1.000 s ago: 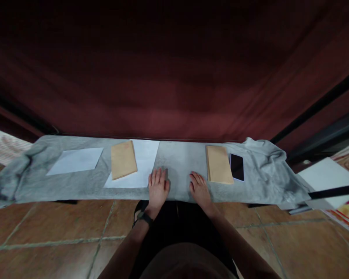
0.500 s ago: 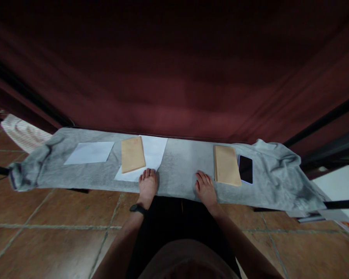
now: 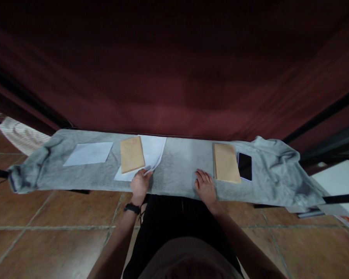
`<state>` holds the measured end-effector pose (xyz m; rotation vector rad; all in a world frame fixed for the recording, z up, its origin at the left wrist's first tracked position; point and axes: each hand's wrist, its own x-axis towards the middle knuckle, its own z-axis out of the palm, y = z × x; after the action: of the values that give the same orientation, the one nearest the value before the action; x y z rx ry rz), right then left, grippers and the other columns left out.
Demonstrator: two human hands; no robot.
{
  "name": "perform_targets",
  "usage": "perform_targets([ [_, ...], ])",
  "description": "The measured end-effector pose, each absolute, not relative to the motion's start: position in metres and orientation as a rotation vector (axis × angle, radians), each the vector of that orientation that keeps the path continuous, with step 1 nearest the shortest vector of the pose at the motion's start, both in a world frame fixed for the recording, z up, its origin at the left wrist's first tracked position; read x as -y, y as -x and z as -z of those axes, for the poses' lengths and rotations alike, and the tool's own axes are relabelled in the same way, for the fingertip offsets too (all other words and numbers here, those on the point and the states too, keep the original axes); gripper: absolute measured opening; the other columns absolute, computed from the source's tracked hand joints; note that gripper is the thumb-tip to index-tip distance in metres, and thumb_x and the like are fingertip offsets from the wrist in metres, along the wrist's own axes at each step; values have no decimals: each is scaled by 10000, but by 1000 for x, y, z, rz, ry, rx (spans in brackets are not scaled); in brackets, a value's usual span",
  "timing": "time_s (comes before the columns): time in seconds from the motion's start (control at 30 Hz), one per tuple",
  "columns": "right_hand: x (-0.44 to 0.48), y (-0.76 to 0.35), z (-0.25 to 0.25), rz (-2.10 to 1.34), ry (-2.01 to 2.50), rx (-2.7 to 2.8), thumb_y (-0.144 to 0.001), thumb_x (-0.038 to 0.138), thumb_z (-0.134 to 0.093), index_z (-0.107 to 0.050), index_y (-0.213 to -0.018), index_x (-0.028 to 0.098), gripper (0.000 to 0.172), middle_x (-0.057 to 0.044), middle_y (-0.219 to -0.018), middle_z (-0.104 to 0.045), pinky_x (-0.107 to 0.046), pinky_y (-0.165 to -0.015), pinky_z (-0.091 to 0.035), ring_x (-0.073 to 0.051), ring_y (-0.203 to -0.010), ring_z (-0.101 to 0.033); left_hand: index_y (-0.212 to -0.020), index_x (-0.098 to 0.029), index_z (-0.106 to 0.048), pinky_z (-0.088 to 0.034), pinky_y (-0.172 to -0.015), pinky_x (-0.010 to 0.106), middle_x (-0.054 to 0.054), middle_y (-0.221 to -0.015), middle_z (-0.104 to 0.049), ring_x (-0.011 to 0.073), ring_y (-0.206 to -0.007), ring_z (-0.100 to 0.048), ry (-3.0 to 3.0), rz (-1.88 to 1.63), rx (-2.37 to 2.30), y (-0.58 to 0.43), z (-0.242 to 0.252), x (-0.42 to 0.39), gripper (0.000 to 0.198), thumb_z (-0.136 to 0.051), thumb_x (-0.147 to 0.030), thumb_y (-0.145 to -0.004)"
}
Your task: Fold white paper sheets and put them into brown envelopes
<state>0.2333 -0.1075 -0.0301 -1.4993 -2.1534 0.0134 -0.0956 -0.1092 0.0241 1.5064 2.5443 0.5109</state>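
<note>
My left hand (image 3: 140,183), with a dark band on its wrist, pinches the near right corner of a white paper sheet (image 3: 153,149) and bends it upward. A stack of brown envelopes (image 3: 132,154) lies on the left part of that sheet. My right hand (image 3: 205,186) rests flat on the grey cloth (image 3: 180,164), its fingers stretched out and holding nothing. Just right of it lies another stack of brown envelopes (image 3: 227,162). Beside those is a phone (image 3: 245,166) with a dark screen.
Another white sheet (image 3: 88,154) lies at the left on the cloth-covered bench. A dark red curtain (image 3: 174,89) hangs along the far edge. Bunched cloth (image 3: 282,162) covers the right end. Brown floor tiles (image 3: 69,209) show below.
My left hand has shifted slightly left and closed on the corner of the paper, which now curls up. My right hand stays in place on the cloth.
</note>
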Motion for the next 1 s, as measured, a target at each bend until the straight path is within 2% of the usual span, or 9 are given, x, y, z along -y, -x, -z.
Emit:
perform_targets([
  [0.1,107,-233,31,-20,1509,2156,-970,151,-472,-626,-1361,148,420,-125,-1446,-623,-457,-1164,-387,-274,-1318,-565,-950,-173,-713,-475,-696,330,137,-891,-756,290,-841,-706,-1406,-766,-2481,98,-21,106,309,-629,-464,-888],
  [0.2,107,-234,31,-21,1507,2165,-976,156,-468,-627,-1359,138,416,-128,-1447,-623,-461,-1165,-387,-278,-1322,-562,-747,-218,-630,-451,-672,306,39,-691,-669,225,-699,-631,-1223,-1032,-2323,102,-21,100,180,-612,-380,-823],
  [0.3,107,-234,31,-17,1499,2166,-974,155,-466,-622,-1367,134,423,-131,-1445,-625,-471,-1158,-395,-284,-1323,-560,-680,-230,-577,-452,-667,291,-2,-640,-618,195,-670,-583,-1147,-1138,-2241,104,-22,94,112,-572,-315,-753],
  [0.43,107,-234,30,-17,1487,2156,-964,148,-469,-623,-1369,144,433,-131,-1443,-627,-465,-1157,-399,-275,-1329,-561,-643,-223,-572,-459,-641,293,1,-602,-590,193,-657,-568,-1079,-1184,-2223,104,-23,91,166,-518,-339,-750],
  [0.57,107,-233,30,-14,1498,2154,-963,147,-473,-624,-1370,146,434,-127,-1444,-628,-455,-1167,-388,-264,-1336,-557,-629,-214,-594,-449,-617,301,0,-567,-581,197,-622,-571,-1063,-1162,-2223,106,-26,89,165,-532,-334,-722],
  [0.7,108,-233,29,-6,1503,2158,-967,151,-472,-628,-1366,146,428,-127,-1435,-635,-454,-1169,-385,-265,-1333,-559,-652,-214,-603,-455,-657,306,13,-596,-615,211,-665,-609,-1131,-1114,-2233,102,-33,89,133,-546,-291,-744],
  [0.8,108,-232,28,-11,1497,2158,-970,146,-461,-629,-1363,141,428,-131,-1432,-637,-460,-1175,-380,-264,-1325,-567,-787,-206,-652,-480,-766,331,56,-750,-697,235,-789,-646,-1292,-1077,-2269,84,-42,91,118,-553,-266,-809],
  [0.9,108,-231,27,-30,1502,2153,-967,143,-463,-627,-1368,147,433,-130,-1437,-633,-469,-1172,-384,-269,-1325,-567,-894,-185,-671,-489,-892,379,121,-949,-727,265,-945,-653,-1783,-911,-2298,54,-55,95,202,-479,-243,-919],
  [1.0,108,-232,26,-63,1502,2136,-965,147,-470,-633,-1365,158,433,-130,-1434,-636,-485,-1161,-398,-277,-1327,-566,-944,-193,-672,-498,-913,401,105,-952,-713,267,-966,-643,-2088,-742,-2209,17,-66,101,216,-461,-233,-971],
])
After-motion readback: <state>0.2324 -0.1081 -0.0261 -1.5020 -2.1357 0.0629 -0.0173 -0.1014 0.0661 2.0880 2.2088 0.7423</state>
